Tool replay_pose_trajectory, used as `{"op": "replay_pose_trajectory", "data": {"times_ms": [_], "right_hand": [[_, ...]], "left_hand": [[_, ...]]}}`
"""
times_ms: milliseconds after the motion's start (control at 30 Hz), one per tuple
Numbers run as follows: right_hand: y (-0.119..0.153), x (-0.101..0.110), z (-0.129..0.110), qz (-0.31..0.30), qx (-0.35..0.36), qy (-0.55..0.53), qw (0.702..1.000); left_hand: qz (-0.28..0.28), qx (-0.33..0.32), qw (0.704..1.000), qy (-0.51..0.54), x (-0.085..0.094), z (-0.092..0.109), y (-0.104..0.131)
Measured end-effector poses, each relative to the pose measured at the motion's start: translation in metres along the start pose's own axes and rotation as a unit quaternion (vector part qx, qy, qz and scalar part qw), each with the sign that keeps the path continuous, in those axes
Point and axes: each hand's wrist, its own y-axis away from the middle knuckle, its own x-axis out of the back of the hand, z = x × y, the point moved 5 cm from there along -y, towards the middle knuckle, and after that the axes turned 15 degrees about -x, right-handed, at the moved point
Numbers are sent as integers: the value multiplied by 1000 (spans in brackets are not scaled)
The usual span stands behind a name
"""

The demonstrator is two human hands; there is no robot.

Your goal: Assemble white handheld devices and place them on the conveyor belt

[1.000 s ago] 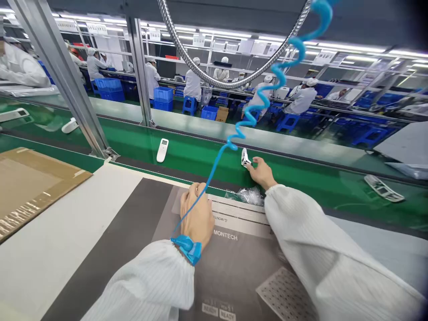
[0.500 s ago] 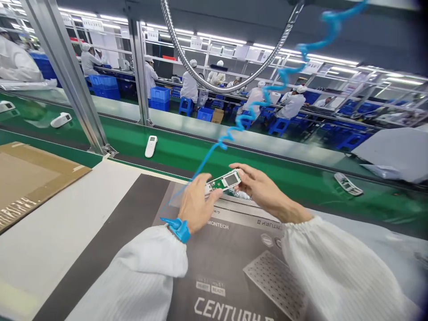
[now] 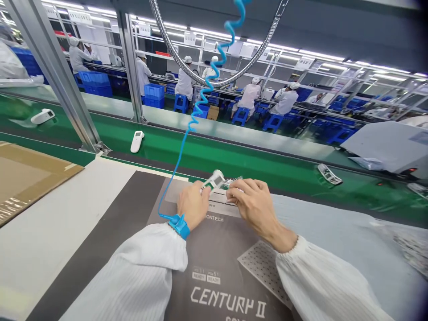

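Since half a second ago, the right hand has come off the far end of the white casing, which has swung to a steeper slant in the left hand. Seen from the head view, the casing is pinched by the left hand at its near end, between thumb and fingers, above the far part of the dark printed sheet. From the right hand it lies to the left and a little farther out, with a small gap between; the left hand, touching it, is the nearer. Right-hand fingers are bunched together beside the clear plastic bag; whether they grip anything I cannot tell. As for the casing's long axis, it runs slantwise out of the left hand, its free, windowed end pointing away from the person and rightward, toward the green belt.
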Motion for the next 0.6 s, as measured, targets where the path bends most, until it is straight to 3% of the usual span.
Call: {"op": "replay_pose_trajectory", "data": {"times_ms": [100,233,433,600], "right_hand": [[-8,-2,5,-2,-73,-81,994],[-20,-15,14,-23,-220,-225,949],[-15,-49,9,-28,-378,-453,807],[-7,-65,4,-64,-475,-527,701]], "left_hand": [[40,80,996,-15,9,-13,-3],[41,58,995,75,5,-11,-4],[25,26,963,268,-14,3,4],[55,-44,984,166,-11,13,8]]}}
